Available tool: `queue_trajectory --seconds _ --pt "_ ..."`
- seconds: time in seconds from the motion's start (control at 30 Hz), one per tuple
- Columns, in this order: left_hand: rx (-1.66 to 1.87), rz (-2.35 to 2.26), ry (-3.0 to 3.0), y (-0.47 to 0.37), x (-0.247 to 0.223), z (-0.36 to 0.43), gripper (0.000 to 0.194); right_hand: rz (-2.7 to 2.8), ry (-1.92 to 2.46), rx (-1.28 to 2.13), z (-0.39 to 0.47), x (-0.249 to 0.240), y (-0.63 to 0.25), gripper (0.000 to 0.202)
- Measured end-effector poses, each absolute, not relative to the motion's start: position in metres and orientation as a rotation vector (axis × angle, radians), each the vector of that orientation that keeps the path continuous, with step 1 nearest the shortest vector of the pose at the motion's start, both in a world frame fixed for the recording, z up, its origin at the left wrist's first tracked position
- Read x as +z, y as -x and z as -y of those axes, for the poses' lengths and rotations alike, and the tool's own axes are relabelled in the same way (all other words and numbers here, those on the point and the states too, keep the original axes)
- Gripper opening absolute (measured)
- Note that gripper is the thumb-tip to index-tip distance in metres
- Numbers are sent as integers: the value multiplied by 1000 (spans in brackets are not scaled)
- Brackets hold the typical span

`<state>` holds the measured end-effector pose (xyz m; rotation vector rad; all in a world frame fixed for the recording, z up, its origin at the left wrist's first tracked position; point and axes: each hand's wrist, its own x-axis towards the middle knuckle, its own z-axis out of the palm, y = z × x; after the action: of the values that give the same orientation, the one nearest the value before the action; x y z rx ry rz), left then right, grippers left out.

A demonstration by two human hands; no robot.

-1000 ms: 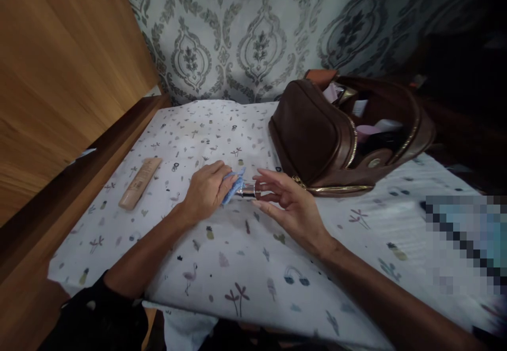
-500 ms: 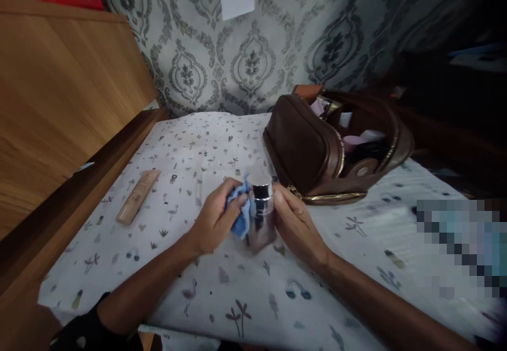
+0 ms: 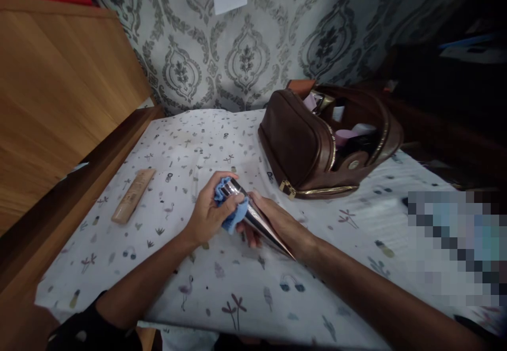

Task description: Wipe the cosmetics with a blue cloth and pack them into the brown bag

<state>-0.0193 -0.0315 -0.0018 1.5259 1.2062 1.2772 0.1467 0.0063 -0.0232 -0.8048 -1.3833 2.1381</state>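
At ctr of frame, head view: metallic tube (image 3: pixel 266 227) sits btw both hands, long axis slanting from upper L (wide silvery end) to lower R (thin end, by the R wrist). L hand (image 3: pixel 208 208) is nearer the wide end, gripping blue cloth (image 3: pixel 234 220) against it, thumb on top. R hand (image 3: pixel 279 220) is nearer the body, cupped round it w/ fingertips showing underneath. Tube touching surface (image 3: pixel 237 142)? Can't tell. Beige tube (image 3: pixel 133 196) lies mid-L, well apart, slanting the other way; brown bag (image 3: pixel 291 134), unzipped, stands upper R.
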Motion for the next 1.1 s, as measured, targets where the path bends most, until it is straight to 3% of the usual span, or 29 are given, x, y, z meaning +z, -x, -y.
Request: queue_trajectory --seconds 0.17,0.37,0.43,0.57,0.63,0.77,1.1 --pt "1310 -1293 -1805 34 -5 25 35 1548 679 2147 -10 -23 -154 54" --pt "1282 -1201 -2015 42 -2 25 38 1502 498 2431 -13 -25 -158 56" --pt "1227 -1224 -1976 42 0 24 38 1688 566 2260 -13 -21 -159 52" --pt "1147 -1311 -1848 42 -1 19 39 2171 910 1414 -10 -8 -160 31" --pt "1122 -1303 -1812 44 -2 18 42 2266 984 1181 -9 -4 -161 25" --pt "1068 -1263 -1773 50 2 18 43 2243 1028 1073 -9 -4 -162 36" --pt "989 -1289 -1674 60 1 12 32 2134 1077 1068 -10 -11 -161 32"
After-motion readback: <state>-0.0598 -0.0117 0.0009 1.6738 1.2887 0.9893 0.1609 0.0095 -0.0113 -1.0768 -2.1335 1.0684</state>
